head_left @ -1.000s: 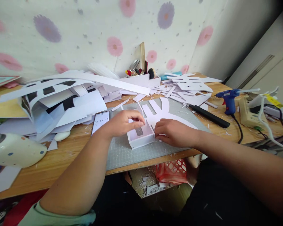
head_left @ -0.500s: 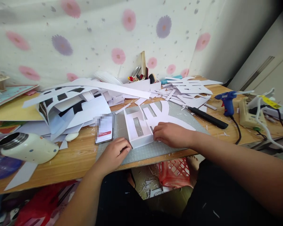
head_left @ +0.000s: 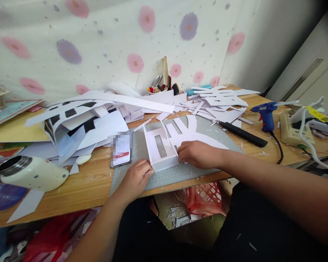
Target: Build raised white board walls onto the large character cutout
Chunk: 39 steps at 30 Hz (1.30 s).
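A white foam-board piece with raised walls and cut-out openings lies on a grey cutting mat. At its near left corner my left hand is closed, fingertips against the wall's end; whatever they pinch is hidden. My right hand has its fingers curled onto the near wall, at the point where the box-like part meets the flat, curved part. A phone with a lit screen rests left of the piece, on the mat's edge.
A blue glue gun, a power strip and a black cutter are on the right. White scraps and a tool box stand behind. An open cream flask lies at left; a red basket is below.
My left fingers have drawn closer together at the corner. My right hand stays on the near wall. The view has shifted slightly.
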Tool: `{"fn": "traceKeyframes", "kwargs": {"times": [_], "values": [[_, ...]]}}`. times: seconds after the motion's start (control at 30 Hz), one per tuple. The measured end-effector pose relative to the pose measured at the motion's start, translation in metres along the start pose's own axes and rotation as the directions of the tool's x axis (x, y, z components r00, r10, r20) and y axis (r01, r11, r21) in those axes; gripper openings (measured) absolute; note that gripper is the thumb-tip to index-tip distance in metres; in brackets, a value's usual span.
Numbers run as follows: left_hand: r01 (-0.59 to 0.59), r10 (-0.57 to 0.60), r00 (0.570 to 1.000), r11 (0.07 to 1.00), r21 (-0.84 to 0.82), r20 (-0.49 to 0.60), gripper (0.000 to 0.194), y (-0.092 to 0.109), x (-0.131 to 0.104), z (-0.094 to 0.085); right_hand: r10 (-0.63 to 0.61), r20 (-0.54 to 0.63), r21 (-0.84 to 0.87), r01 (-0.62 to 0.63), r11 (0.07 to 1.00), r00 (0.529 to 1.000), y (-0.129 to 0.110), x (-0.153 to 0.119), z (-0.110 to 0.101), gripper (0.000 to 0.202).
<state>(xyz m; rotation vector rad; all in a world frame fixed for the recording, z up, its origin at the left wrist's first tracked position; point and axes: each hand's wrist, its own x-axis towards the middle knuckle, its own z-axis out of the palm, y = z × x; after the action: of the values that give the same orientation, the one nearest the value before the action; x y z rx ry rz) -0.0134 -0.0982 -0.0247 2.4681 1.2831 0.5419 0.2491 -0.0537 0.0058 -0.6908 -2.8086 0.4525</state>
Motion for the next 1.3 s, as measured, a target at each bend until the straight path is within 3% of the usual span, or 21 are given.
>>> {"fn": "traceKeyframes", "kwargs": {"times": [0.5, 0.67, 0.73, 0.8, 0.87, 0.93, 1.03, 1.13, 1.3], "values": [[-0.029, 0.03, 0.999, 0.999, 0.021, -0.017, 0.028, 0.001, 0.003, 0.002, 0.023, 0.063, -0.028, -0.021, 0.999, 0.998, -0.004, 0.005, -0.003, 0.022], [-0.032, 0.032, 0.999, 0.999, -0.005, -0.029, 0.024, -0.002, -0.001, 0.001, 0.05, 0.086, 0.032, -0.053, 0.998, 0.995, -0.003, 0.003, -0.009, 0.021], [-0.035, 0.031, 0.995, 0.998, -0.043, -0.092, 0.023, -0.003, -0.005, 0.0, 0.086, 0.045, 0.045, -0.088, 0.995, 0.995, -0.002, 0.001, -0.013, 0.018], [-0.054, 0.034, 0.967, 0.996, -0.07, -0.253, 0.018, -0.001, -0.009, -0.001, 0.146, -0.018, 0.049, -0.145, 0.988, 0.989, -0.002, -0.001, -0.016, 0.016], [-0.092, 0.071, 0.896, 0.995, -0.027, -0.439, 0.01, 0.005, -0.012, -0.003, 0.192, -0.051, 0.053, -0.19, 0.98, 0.98, -0.002, -0.003, -0.018, 0.017], [-0.125, 0.152, 0.838, 0.988, 0.086, -0.524, 0.012, 0.015, -0.01, -0.006, 0.199, -0.034, 0.057, -0.197, 0.979, 0.979, -0.002, -0.004, -0.017, 0.019], [-0.128, 0.23, 0.873, 0.959, 0.253, -0.43, 0.02, 0.035, 0.002, -0.011, 0.2, -0.009, 0.056, -0.199, 0.978, 0.98, -0.001, -0.004, -0.014, 0.021], [-0.071, 0.189, 0.927, 0.937, 0.341, -0.325, 0.016, 0.051, 0.018, -0.013, 0.222, -0.02, 0.054, -0.22, 0.974, 0.975, -0.001, -0.003, -0.01, 0.022], [-0.052, 0.149, 0.96, 0.926, 0.375, -0.235, 0.013, 0.062, 0.036, -0.011, 0.258, -0.031, 0.053, -0.256, 0.965, 0.966, -0.001, -0.003, -0.007, 0.021]]}}
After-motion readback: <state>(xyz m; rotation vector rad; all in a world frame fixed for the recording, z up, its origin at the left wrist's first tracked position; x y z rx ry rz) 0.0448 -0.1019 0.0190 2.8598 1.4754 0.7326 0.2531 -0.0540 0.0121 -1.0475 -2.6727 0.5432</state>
